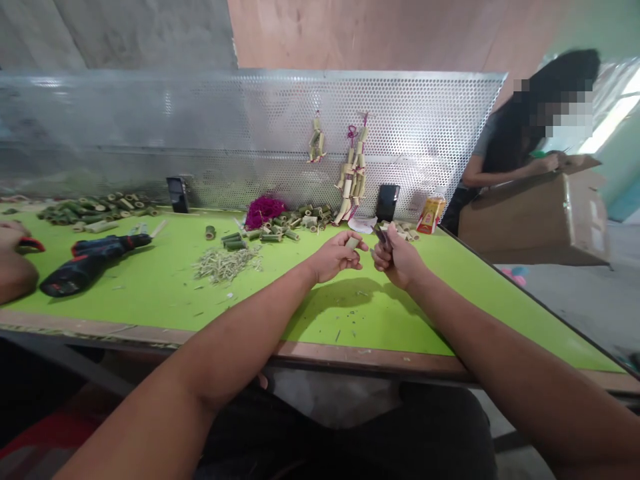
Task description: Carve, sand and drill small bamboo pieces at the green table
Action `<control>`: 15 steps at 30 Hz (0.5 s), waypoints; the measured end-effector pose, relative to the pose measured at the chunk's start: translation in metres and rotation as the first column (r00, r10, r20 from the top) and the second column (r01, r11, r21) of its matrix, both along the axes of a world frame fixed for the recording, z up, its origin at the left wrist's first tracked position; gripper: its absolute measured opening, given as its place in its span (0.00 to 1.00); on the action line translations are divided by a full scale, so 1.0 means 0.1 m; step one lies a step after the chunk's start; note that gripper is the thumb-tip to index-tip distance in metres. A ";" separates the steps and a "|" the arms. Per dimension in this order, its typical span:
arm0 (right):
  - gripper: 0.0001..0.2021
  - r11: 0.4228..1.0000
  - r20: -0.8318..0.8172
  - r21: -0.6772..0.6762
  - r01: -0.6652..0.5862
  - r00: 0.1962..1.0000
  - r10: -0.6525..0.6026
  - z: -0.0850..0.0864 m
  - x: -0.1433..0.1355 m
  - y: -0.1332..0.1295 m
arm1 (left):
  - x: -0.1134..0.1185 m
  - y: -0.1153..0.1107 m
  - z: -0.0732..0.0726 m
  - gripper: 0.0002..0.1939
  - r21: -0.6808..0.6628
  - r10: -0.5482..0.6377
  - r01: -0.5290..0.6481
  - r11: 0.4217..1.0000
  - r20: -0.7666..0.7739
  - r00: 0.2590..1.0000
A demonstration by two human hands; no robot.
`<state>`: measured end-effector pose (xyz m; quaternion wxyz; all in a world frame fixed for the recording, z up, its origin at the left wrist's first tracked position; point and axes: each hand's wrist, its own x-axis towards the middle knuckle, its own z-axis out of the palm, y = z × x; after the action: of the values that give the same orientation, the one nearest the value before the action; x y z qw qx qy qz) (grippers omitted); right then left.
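Note:
Above the green tabletop (320,320), my left hand (336,257) is closed on a short pale bamboo piece (352,243), pinched between thumb and fingers. Just to its right, my right hand (400,259) is closed around a dark, flat, knife-like tool (383,235); its exact kind is too small to make out. The two hands are close together but apart. Beneath them, small dark scraps (353,317) lie scattered on the table. Behind the hands, pale cut bamboo pieces (407,230) rest near the back edge.
A cordless drill (93,263), bamboo shavings (225,265), green bamboo pieces (233,241) and purple string (264,212) lie leftward. Strung bamboo (354,170) hangs on perforated metal. Phones (388,202) and a bottle (431,212) stand behind. Another person (510,133) handles a cardboard box (535,220); someone's hand (13,237) is far left.

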<state>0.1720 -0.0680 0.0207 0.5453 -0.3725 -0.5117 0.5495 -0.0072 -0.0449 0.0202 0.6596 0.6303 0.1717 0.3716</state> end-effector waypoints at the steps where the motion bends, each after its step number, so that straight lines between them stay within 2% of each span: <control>1: 0.28 0.999 0.012 -0.029 -0.031 0.999 0.031 0.00 -0.01 -0.02 | 0.00 0.01 0.00 0.20 0.004 0.041 -0.041 0.999 -0.021 0.999; 4: 0.29 0.987 0.015 -0.103 -0.127 0.991 0.129 -0.02 -0.04 -0.05 | 0.00 0.01 0.00 0.20 0.097 0.114 -0.107 0.990 -0.071 0.991; 7: 0.28 0.968 -0.005 -0.160 -0.193 0.981 0.195 -0.07 -0.07 -0.06 | -0.02 -0.01 0.01 0.26 0.241 0.113 -0.075 0.968 -0.148 0.983; 11: 0.26 0.964 0.027 -0.232 -0.130 0.990 0.140 -0.13 -0.11 -0.07 | -0.01 -0.04 0.01 0.20 0.291 0.154 -0.086 0.953 -0.220 0.963; 15: 0.26 0.968 0.098 -0.232 -0.094 0.988 0.120 -0.15 -0.13 -0.08 | 0.05 -0.08 -0.02 0.18 0.300 0.179 -0.096 0.949 -0.261 0.949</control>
<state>0.1588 -0.0756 0.0054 0.4396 -0.4338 -0.4947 0.6114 -0.0027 -0.0524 0.0179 0.5032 0.7513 0.2537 0.3433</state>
